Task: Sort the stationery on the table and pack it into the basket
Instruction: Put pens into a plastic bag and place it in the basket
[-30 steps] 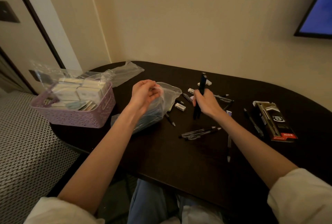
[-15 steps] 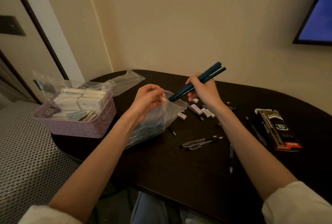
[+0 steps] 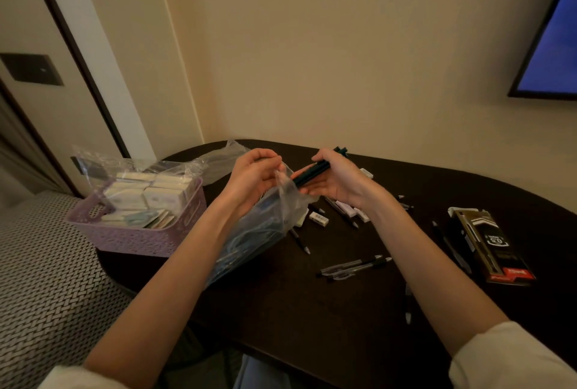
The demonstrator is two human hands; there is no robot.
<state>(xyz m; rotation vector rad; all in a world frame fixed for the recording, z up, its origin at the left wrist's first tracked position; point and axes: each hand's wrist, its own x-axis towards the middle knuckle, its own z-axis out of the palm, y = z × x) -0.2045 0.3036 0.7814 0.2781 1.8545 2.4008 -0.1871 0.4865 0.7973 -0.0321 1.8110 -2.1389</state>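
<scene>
My left hand (image 3: 254,175) pinches the rim of a clear plastic bag (image 3: 265,226) and holds its mouth up over the dark table (image 3: 312,310). Bluish items show through the bag. My right hand (image 3: 338,181) grips a bundle of dark teal pencils (image 3: 312,171), their lower ends at the bag's mouth. A lilac perforated basket (image 3: 137,238) stands at the table's left end, holding white boxes inside another clear bag. Loose pens (image 3: 356,267) and small white erasers (image 3: 318,219) lie on the table beyond and right of the bag.
A dark pen box with a red end (image 3: 490,245) lies at the right, a single black pen (image 3: 449,246) beside it. An empty clear bag (image 3: 218,157) lies behind the basket. A wall screen (image 3: 552,45) hangs at upper right. Patterned floor (image 3: 40,295) lies left of the table.
My right hand picked up the pencil bundle from the table, tilted it and brought it down-left to the bag's mouth. My left hand raised the bag's rim slightly.
</scene>
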